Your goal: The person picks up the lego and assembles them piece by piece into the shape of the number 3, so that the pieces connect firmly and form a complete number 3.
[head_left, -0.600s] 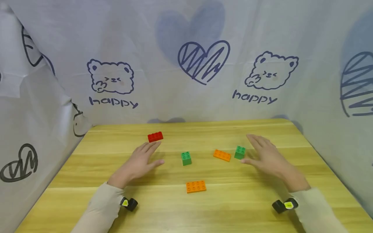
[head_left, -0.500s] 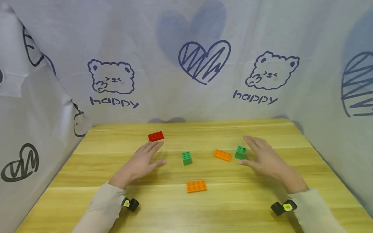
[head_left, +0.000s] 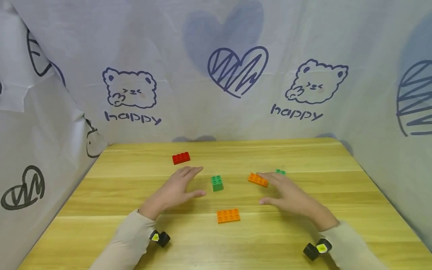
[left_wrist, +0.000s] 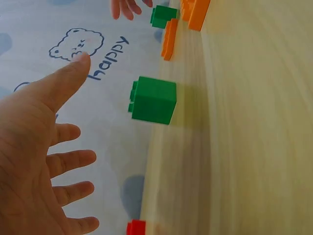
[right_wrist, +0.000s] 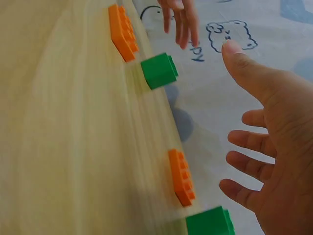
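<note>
My left hand (head_left: pixel 173 190) hovers over the table with fingers spread, just left of a green toy brick (head_left: pixel 217 183). In the left wrist view that green brick (left_wrist: pixel 154 100) lies off the thumb and fingertips. My right hand (head_left: pixel 290 195) is open too, its fingertips overlapping the edge of an orange brick (head_left: pixel 258 180) in the head view. Behind its fingers a second green brick (head_left: pixel 280 171) is mostly hidden. Another orange brick (head_left: pixel 228 216) lies nearer the front, between the hands. Both hands hold nothing.
A red brick (head_left: pixel 181 158) lies at the back left of the wooden table (head_left: pixel 216 247). A white cloth (head_left: pixel 182 93) with bear and heart drawings hangs behind the table. Each wrist wears a small black camera.
Both hands have moved inward, the left to the right and the right to the left. The right hand now covers most of the far green brick. The bricks stay put.
</note>
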A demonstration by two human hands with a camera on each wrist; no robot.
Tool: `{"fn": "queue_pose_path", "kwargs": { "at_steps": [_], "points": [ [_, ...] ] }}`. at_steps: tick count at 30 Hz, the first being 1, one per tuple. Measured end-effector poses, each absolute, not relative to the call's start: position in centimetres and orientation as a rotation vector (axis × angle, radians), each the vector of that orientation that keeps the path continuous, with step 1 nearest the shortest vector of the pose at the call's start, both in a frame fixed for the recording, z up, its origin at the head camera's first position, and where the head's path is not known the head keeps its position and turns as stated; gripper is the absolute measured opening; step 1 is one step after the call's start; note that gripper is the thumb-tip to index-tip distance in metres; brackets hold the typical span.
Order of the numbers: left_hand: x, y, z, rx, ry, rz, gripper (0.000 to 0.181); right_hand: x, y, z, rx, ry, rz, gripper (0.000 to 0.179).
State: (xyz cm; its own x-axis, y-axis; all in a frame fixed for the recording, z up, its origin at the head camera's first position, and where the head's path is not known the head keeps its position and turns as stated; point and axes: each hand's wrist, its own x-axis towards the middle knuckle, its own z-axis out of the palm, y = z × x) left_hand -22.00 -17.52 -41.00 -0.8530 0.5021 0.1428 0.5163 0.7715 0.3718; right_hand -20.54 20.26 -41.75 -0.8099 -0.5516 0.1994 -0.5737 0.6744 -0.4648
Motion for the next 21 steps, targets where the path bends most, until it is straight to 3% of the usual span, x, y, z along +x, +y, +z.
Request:
{"fn": "queue_pose_path", "kwargs": {
  "at_steps": [21],
  "points": [
    [-24.6,-14.5,-42.6,-0.949,-2.932,-0.729,0.070,-19.7,15.0,-44.7,1.186,-2.903,0.992,0.075]
  ]
}}
